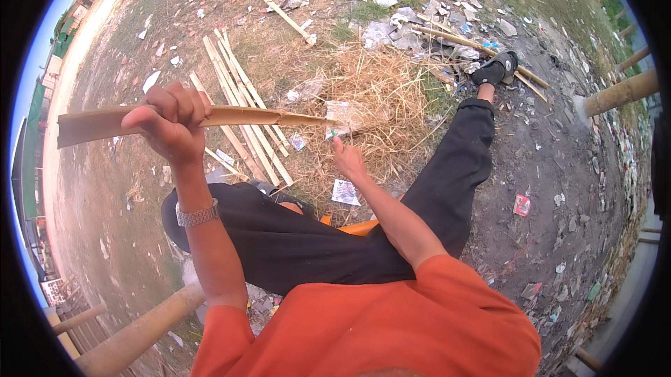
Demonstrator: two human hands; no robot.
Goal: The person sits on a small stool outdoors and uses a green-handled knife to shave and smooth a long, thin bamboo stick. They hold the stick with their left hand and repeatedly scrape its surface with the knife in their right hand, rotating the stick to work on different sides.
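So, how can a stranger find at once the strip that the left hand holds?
From the orange-red shirt, follow the arm with the silver wristband up to the left hand. It grips a long tan strip. Unlike the paler strips on the ground, this one is held up, running crosswise.

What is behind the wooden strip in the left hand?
Pale sticks on the ground show on both sides of the strip. What lies directly behind it and the left hand is covered.
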